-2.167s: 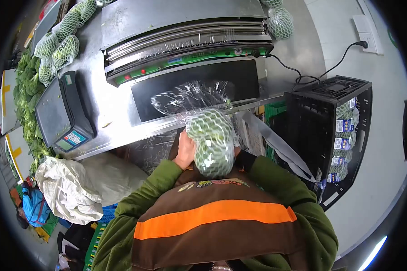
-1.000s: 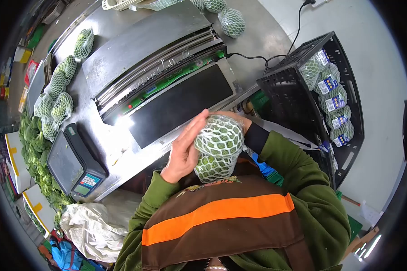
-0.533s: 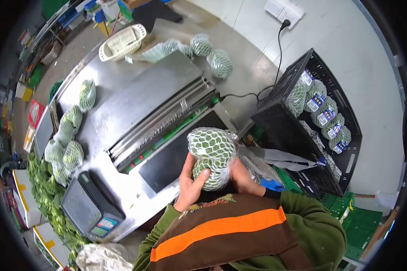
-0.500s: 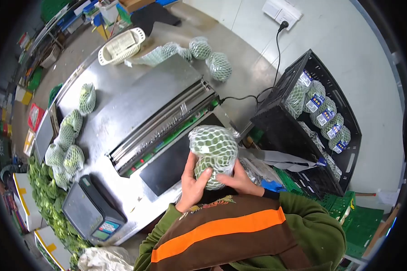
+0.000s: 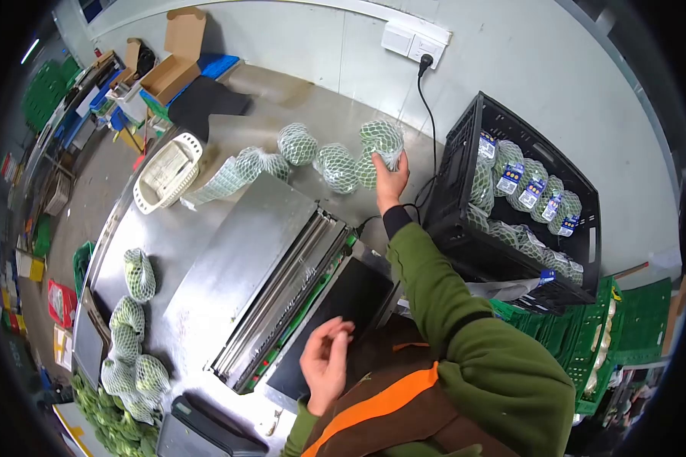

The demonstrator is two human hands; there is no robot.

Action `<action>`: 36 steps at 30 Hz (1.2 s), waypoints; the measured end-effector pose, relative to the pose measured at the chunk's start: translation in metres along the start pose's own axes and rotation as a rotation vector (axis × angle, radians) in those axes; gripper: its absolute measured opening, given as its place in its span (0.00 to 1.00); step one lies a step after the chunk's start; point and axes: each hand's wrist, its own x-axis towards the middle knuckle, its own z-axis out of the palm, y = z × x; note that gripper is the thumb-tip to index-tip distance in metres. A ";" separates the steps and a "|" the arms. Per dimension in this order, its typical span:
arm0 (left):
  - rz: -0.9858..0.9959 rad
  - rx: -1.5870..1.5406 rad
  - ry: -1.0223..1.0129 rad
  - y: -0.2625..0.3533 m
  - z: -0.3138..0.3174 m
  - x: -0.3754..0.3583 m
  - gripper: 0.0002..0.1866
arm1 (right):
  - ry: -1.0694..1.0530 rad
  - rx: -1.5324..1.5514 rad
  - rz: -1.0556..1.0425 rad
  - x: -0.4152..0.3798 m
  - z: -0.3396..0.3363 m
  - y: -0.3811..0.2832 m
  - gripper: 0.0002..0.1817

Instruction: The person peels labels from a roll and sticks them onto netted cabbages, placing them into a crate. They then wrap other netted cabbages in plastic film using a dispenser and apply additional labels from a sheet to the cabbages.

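My right hand (image 5: 391, 180) reaches to the far side of the metal table and holds a bundle of green produce in white netting (image 5: 380, 140). Other netted bundles (image 5: 336, 167) lie just left of it. Above the black pad (image 5: 335, 327) of the wrapping machine (image 5: 236, 251), my left hand (image 5: 326, 364) hovers with bent fingers, holding nothing. More netted produce (image 5: 126, 335) lies along the left part of the table.
A black crate (image 5: 451, 221) with labelled netted packs stands at the right, beside a hanging power cable (image 5: 432, 114). A cream basket (image 5: 168, 172) sits at the back left. A scale (image 5: 206, 434) and leafy greens (image 5: 110, 419) are at the lower left.
My right hand has moved up and away with the netted bundle to the back of the table. My left hand has let go of the bundle and moved slightly down. The view has shifted.
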 end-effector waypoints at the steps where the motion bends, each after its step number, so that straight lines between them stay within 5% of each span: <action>1: -0.010 0.016 0.084 0.001 -0.005 0.001 0.12 | 0.092 -0.150 0.047 0.007 0.004 0.013 0.40; 3: -0.011 0.091 0.228 0.004 -0.011 0.006 0.10 | 0.189 -0.303 0.104 0.032 0.007 0.058 0.39; 5: -0.032 0.119 0.228 0.005 -0.014 0.015 0.11 | -0.036 -0.428 0.624 0.060 -0.009 0.121 0.36; 7: -0.066 0.119 0.235 0.007 -0.011 0.022 0.10 | -0.103 -0.543 0.639 0.051 -0.021 0.103 0.35; 9: -0.083 0.115 0.217 0.004 -0.004 0.032 0.10 | 0.099 -0.516 0.322 0.041 -0.017 0.106 0.34; 15: -0.036 0.139 0.119 0.005 0.014 0.034 0.08 | 0.164 -0.643 0.286 0.028 -0.012 0.057 0.32; 20: -0.059 0.123 0.108 -0.001 0.016 0.027 0.07 | 0.167 -0.807 0.280 0.005 -0.019 0.044 0.44; 24: -0.078 0.121 0.045 -0.006 0.018 0.025 0.09 | -0.038 -0.399 0.311 0.004 -0.019 0.070 0.50; 27: -0.075 0.133 0.059 -0.005 0.019 0.025 0.08 | 0.067 -0.525 0.160 -0.005 -0.021 0.062 0.48; 29: -0.079 0.127 0.071 -0.007 0.016 0.027 0.08 | 0.095 -0.545 0.165 -0.014 -0.022 0.052 0.47; 32: -0.079 0.134 0.083 -0.005 0.017 0.028 0.08 | 0.010 -0.628 0.545 0.001 -0.020 0.028 0.51; 36: -0.065 0.137 0.057 -0.004 0.022 0.030 0.08 | -0.054 -0.756 0.532 0.008 -0.015 0.012 0.55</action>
